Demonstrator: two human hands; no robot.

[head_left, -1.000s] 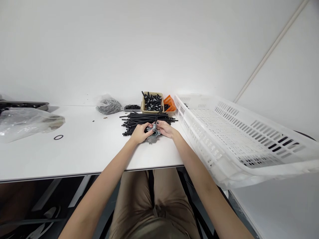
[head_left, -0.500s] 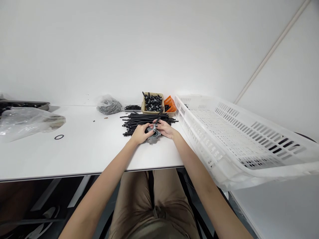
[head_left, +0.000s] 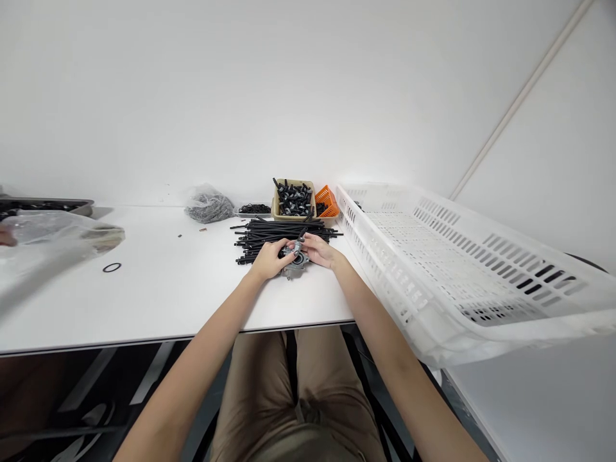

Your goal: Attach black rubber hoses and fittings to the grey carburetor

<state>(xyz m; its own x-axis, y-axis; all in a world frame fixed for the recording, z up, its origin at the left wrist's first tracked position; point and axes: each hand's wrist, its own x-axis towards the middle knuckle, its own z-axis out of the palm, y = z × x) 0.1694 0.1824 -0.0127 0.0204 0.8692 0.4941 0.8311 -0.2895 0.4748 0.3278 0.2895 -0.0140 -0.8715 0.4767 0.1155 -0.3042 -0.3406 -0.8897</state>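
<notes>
A grey metal carburetor (head_left: pixel 299 262) rests at the table's front, just before a pile of black rubber hoses (head_left: pixel 269 232). My left hand (head_left: pixel 270 259) is closed around its left side, thumb across the front near the round bore. From the right, my right hand (head_left: pixel 319 250) grips its upper part with the fingertips, beside a short black stem that sticks up there. The right fingertips are partly hidden behind the metal body.
Behind the hoses stand a beige bin (head_left: pixel 273 208) of black-stemmed parts and an orange basket (head_left: pixel 328 196). A large white crate (head_left: pixel 409 282) flanks my right arm. Leftward lie a bag of small parts (head_left: pixel 209 205), a black ring (head_left: pixel 112 267) and a plastic bag (head_left: pixel 62 234), with another person's hand (head_left: pixel 6 236).
Another person's hand has come in at the left edge, and the plastic bag there has shifted. My hands stay on the carburetor, the right fingers slightly lower around the black stem.
</notes>
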